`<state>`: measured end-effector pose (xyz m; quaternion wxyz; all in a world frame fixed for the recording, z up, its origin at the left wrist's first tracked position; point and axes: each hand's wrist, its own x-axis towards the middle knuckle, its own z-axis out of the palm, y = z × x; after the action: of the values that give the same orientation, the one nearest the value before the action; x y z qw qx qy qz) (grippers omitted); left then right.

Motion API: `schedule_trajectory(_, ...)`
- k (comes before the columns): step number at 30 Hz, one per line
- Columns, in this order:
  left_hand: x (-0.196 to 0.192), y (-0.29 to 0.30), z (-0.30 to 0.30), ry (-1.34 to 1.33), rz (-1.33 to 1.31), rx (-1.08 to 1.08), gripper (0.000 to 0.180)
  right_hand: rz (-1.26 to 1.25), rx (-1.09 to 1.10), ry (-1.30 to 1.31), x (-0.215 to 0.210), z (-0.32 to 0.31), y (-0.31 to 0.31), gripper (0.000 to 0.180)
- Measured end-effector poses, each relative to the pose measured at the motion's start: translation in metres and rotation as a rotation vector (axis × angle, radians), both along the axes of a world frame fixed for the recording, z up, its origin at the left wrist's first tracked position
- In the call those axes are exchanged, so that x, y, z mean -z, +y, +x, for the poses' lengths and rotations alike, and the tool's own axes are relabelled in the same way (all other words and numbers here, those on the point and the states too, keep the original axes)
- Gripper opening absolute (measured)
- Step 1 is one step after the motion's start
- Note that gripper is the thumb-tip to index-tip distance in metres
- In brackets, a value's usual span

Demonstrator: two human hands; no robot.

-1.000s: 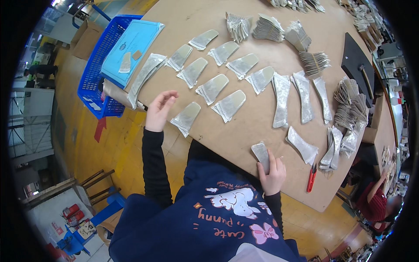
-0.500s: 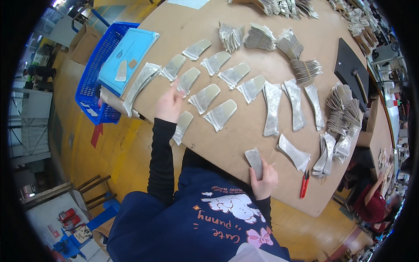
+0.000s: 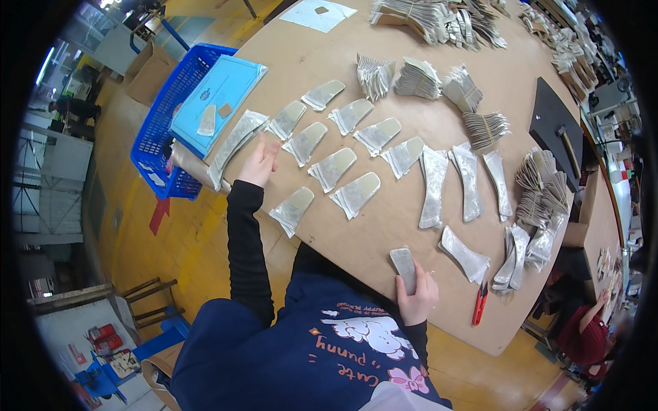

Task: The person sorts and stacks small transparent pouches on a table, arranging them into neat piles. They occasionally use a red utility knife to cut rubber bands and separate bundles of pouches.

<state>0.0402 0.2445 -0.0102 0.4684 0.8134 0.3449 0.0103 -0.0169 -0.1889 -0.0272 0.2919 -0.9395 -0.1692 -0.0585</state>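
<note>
My right hand (image 3: 418, 299), at the table's near edge, grips a small grey flat piece (image 3: 403, 266) between thumb and fingers. My left hand (image 3: 261, 163) hovers at the left side of the table, fingers stretched and slightly apart, with nothing seen in it. Nearest to it is a long curved stack of silvery strips (image 3: 235, 147). To its right, small grey stacks with rounded ends lie in slanting rows, among them a near stack (image 3: 293, 209) and a middle stack (image 3: 332, 169). Several waisted silvery pieces (image 3: 433, 186) lie farther right.
Red-handled snips (image 3: 480, 305) lie near the right edge. Bundled stacks (image 3: 418, 79) stand at the back, with more bundles (image 3: 538, 185) at the right. A hammer (image 3: 567, 147) rests on a black board (image 3: 545, 116). A blue basket (image 3: 147, 147) bears a light-blue folder (image 3: 226, 85).
My left hand has drawn left, away from the rounded stacks, toward the long curved stack. My right hand keeps its hold on the small grey piece. The view has shifted slightly.
</note>
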Motion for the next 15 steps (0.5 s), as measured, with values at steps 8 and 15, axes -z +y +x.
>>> schedule_trajectory(8, -0.028, -0.042, -0.001, 0.252, -0.338, 1.136, 0.046, -0.008, 0.02, -0.017, 0.0, -0.002, -0.001, 0.047)
schedule_trajectory(15, -0.048, -0.048, 0.039, 0.209, -0.143, 0.691, 0.054, 0.017, 0.026, -0.022, 0.0, -0.001, 0.0, 0.047)
